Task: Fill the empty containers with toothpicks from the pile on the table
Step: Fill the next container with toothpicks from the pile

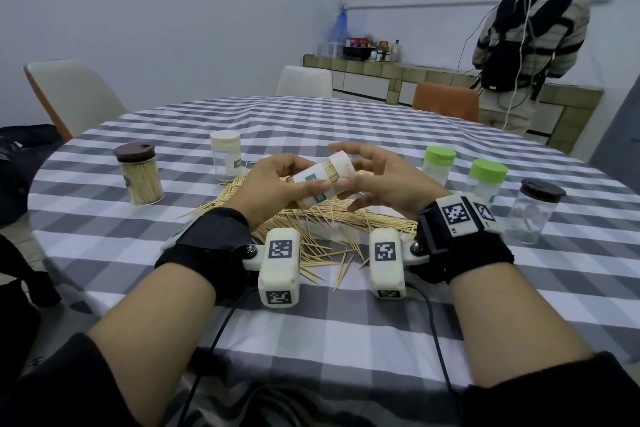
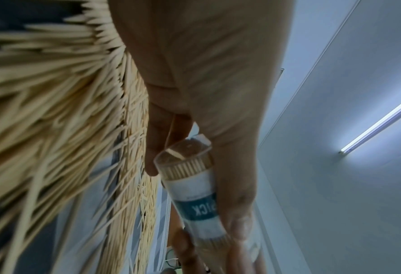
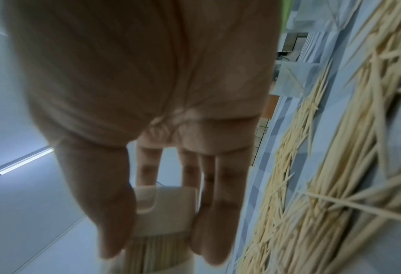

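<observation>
Head view: left hand [image 1: 273,184] grasps a toothpick-filled container [image 1: 323,184] tilted above the toothpick pile [image 1: 332,218] on the tabletop [image 1: 311,322], right hand [image 1: 384,184] curled round its cream cap [image 1: 343,166]; left wrist: thumb along the label; right wrist: fingertips [image 3: 208,246] pinching the cap.

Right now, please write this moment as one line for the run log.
left hand: grips filled container | right hand: fingers on its cream lid | container: tilted above toothpick pile | right side: three containers look empty
</observation>
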